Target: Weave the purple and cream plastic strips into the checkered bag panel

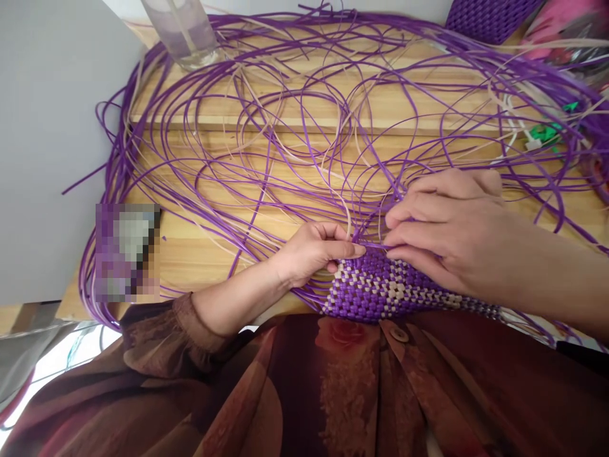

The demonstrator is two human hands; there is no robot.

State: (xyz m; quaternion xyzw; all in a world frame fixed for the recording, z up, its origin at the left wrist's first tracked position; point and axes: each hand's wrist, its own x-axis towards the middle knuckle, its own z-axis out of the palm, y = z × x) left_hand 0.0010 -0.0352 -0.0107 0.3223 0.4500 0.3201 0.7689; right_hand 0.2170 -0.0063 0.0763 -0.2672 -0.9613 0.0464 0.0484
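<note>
A purple and cream woven panel [368,285] lies at the table's near edge, against the brown patterned garment. My left hand [316,251] pinches the panel's upper left edge between thumb and fingers. Over its upper right part, my right hand [432,222] has its fingers closed together on a purple strand [375,245] at the edge. The fingertips partly hide what they grip. Long loose purple and cream strands [266,171] fan out from the panel across the table.
A clear bottle [183,32] stands at the back left. On the left, a blurred-out object [128,251] lies among strands. At the back right are a purple woven piece [490,19], a pink plastic bag [566,28] and a green item [545,132]. A wooden ledge [304,117] crosses the table.
</note>
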